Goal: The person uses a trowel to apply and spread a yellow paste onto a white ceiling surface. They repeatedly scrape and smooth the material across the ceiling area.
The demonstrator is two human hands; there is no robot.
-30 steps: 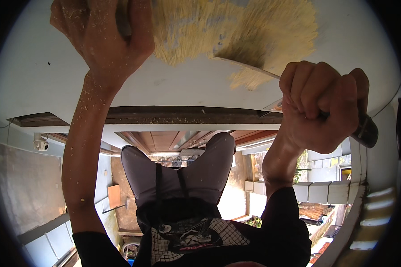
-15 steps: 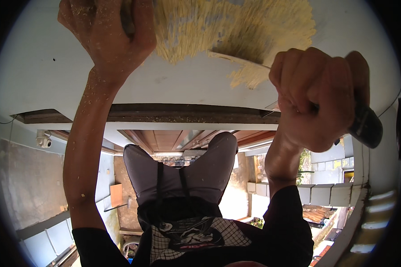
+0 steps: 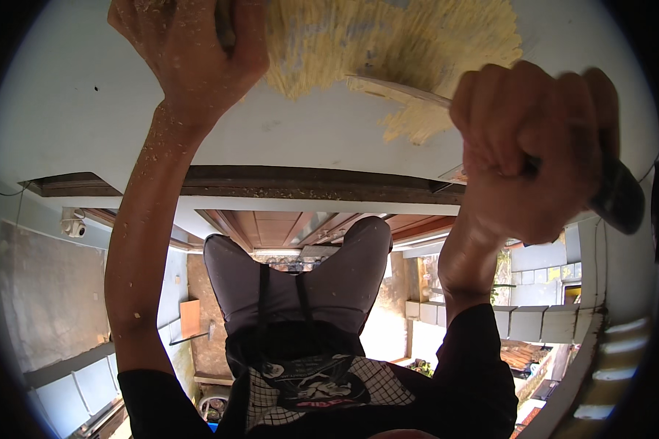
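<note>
My right hand [image 3: 531, 150] is closed in a fist around a dark-handled blade. The dark handle [image 3: 619, 197] sticks out on the hand's right side. To the left, the thin blade [image 3: 399, 88] lies edge-on against a pale painted surface [image 3: 329, 132], by the lower border of a rough yellow patch [image 3: 388, 40] of streaked scrape marks. My left hand [image 3: 198, 58] is at the top edge, left of that patch. Its fingertips are cut off, and whether it holds anything does not show. Small pale shavings cling to my left hand and forearm.
A dark ledge [image 3: 307, 183] dotted with crumbs runs below the pale surface. Brown wooden panels [image 3: 267, 227] lie past it. A small white camera [image 3: 73, 222] is mounted at left. A row of white blocks [image 3: 534, 322] stands at right.
My right hand has shifted slightly up and to the right with the blade. My left hand has slid a little to the right, and the view has shifted slightly.
</note>
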